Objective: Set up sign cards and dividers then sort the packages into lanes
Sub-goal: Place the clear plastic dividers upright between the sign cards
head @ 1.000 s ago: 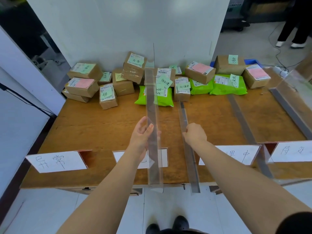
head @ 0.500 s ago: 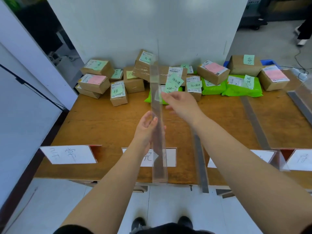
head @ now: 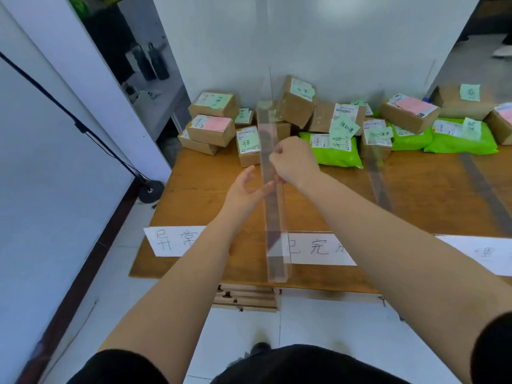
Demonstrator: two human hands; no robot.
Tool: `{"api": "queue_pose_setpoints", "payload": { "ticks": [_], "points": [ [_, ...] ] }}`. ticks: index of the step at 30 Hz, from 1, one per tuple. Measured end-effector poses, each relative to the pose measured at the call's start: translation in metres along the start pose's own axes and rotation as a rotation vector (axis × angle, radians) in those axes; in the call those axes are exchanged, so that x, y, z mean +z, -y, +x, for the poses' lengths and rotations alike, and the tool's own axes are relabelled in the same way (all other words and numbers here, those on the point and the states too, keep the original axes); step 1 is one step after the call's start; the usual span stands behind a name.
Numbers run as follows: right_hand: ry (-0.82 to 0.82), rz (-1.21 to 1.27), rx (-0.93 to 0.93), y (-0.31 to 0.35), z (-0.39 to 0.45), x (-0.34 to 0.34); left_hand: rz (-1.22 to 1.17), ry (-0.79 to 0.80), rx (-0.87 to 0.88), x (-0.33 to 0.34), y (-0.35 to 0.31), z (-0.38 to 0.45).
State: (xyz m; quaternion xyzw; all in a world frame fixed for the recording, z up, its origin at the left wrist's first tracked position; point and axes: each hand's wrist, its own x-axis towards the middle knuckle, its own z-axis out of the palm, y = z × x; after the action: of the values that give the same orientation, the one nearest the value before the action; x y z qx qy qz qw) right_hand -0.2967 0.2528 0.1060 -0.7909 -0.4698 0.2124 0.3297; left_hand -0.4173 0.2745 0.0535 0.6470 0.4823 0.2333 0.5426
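A long clear acrylic divider (head: 273,217) stands on edge across the wooden table (head: 194,187), running from the front edge toward the packages. My right hand (head: 293,162) grips its upper middle. My left hand (head: 243,189) touches its left side with the fingers spread. White sign cards (head: 174,241) with handwritten characters stand along the front edge; a second card (head: 318,249) sits just right of the divider. Brown boxes (head: 212,130) and green mailer bags (head: 335,153) with green and pink notes are piled at the back of the table.
Two more clear dividers (head: 379,181) lie across the table to the right. A white partition (head: 332,37) stands behind the packages. A black cable and round stand base (head: 149,191) sit on the floor at the left.
My right hand left the second divider, reached forward and closed on the upright divider. The view shifted left, and the upright divider now stands further left along the sign cards.
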Motion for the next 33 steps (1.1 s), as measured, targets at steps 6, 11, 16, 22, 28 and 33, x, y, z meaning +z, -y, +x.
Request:
{"api": "queue_pose_setpoints", "payload": {
  "ticks": [6,11,16,22,28,33],
  "points": [
    [-0.012,-0.142,0.136,0.000,0.004,0.061,-0.111,0.282,-0.039,-0.025,0.031,0.000],
    [0.058,-0.233,0.250,-0.010,0.012,0.087,-0.070,0.417,-0.108,-0.026,0.062,0.011],
    [0.191,-0.289,0.277,-0.027,0.020,0.109,-0.127,0.416,-0.209,-0.013,0.088,0.022],
    [0.239,-0.285,0.344,-0.039,0.031,0.123,0.019,0.355,-0.140,-0.004,0.092,0.033],
    [0.262,-0.275,0.331,-0.042,0.037,0.123,0.168,0.292,-0.125,-0.003,0.079,0.037],
    [0.198,-0.246,0.269,-0.039,0.033,0.101,0.288,0.180,-0.062,-0.008,0.052,0.037]
  ]
}}
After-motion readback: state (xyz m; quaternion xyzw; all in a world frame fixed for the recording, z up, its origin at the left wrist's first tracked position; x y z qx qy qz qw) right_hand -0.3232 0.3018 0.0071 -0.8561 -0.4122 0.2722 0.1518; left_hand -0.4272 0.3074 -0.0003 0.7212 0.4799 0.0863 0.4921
